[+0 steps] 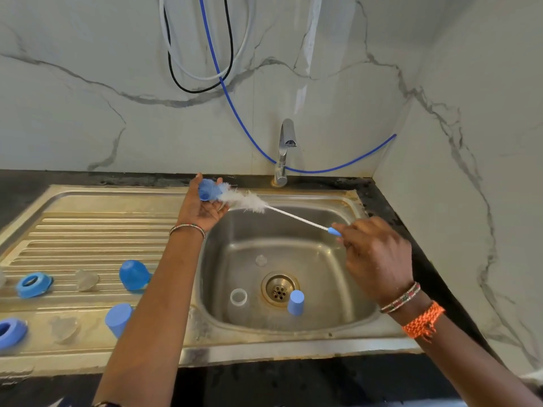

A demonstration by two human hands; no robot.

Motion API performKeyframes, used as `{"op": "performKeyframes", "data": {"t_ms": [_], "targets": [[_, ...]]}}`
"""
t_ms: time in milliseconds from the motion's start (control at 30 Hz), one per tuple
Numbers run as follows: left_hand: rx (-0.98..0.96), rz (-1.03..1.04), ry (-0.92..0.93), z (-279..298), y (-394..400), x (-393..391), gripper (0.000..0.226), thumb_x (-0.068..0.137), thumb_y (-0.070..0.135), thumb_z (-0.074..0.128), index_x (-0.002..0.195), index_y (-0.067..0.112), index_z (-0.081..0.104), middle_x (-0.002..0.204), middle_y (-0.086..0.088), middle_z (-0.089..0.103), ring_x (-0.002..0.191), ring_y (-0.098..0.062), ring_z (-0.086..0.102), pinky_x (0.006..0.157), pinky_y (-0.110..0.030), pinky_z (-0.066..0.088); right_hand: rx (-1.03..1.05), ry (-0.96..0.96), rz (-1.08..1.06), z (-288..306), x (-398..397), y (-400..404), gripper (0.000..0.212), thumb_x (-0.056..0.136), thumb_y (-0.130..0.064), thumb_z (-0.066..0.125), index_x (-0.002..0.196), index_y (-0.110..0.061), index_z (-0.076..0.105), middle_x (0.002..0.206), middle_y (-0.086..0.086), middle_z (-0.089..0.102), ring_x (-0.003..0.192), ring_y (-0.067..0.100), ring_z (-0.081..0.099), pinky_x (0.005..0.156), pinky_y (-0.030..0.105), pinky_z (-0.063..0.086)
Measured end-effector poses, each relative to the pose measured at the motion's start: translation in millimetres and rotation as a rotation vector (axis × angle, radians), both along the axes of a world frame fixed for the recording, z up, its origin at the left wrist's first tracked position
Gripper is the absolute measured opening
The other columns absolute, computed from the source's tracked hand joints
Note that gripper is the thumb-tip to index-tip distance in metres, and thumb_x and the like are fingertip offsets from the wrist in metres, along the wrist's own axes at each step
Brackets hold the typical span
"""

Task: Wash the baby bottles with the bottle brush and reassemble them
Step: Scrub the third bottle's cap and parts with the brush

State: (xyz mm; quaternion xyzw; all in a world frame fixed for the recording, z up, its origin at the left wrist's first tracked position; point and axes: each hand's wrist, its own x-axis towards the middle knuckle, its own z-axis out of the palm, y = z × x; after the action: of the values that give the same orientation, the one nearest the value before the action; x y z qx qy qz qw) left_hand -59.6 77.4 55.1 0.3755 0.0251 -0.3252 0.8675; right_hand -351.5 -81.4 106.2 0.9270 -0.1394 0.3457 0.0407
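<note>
— Where is the blue cap (pixel 209 193)?
— In your left hand (pixel 202 205), gripped above the sink (pixel 346 201) edge, bristles touching it.
— And the bottle brush (pixel 264 207)?
— Your right hand (pixel 374 255) pinches its blue handle end over the basin.

Home kitchen, steel sink (pixel 293 336), tap (pixel 283 151), marble-look wall (pixel 88 98)

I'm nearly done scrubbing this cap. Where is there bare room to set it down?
The ribbed drainboard is bare behind the blue dome cap and blue ring. Its front is crowded with parts; the basin floor near the drain holds more.
</note>
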Motion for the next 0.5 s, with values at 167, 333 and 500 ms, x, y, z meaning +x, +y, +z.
{"op": "performKeyframes", "data": {"t_ms": [167,333,500], "targets": [[-0.044,0.003,-0.012,-0.7,-2.8,-2.0,0.049,0.088,0.038,0.060,0.128,0.010,0.053,0.113,-0.005,0.068,0.111,-0.022,0.061,0.097,-0.039,0.049,1.442,0.568,0.023,18.7,2.5,0.8,0.031,0.098,-0.016,0.047,0.075,-0.009,0.066,0.044,-0.003,0.037,0.034,0.008,0.025,0.038,0.017,0.021],[-0.071,-0.003,-0.041,-6.1,2.8,-4.1,0.057,0.079,0.039,0.068,0.125,0.012,0.050,0.118,-0.007,0.065,0.105,-0.024,0.064,0.095,-0.041,0.051,0.726,0.398,-0.020,10.3,0.4,2.1,0.018,0.092,-0.017,0.057,0.084,-0.015,0.072,0.052,-0.003,0.053,0.043,0.013,0.046,0.045,0.021,0.033],[-0.004,-0.033,-0.075,-3.8,-1.1,-0.9,0.051,0.091,0.047,0.051,0.133,0.018,0.046,0.125,0.001,0.061,0.117,-0.024,0.057,0.104,-0.041,0.040,-0.161,-0.116,-0.050,0.9,-1.5,-0.9,0.037,0.062,0.002,0.080,0.092,-0.018,0.077,0.067,-0.005,0.068,0.059,0.022,0.053,0.054,0.024,0.032]]}}
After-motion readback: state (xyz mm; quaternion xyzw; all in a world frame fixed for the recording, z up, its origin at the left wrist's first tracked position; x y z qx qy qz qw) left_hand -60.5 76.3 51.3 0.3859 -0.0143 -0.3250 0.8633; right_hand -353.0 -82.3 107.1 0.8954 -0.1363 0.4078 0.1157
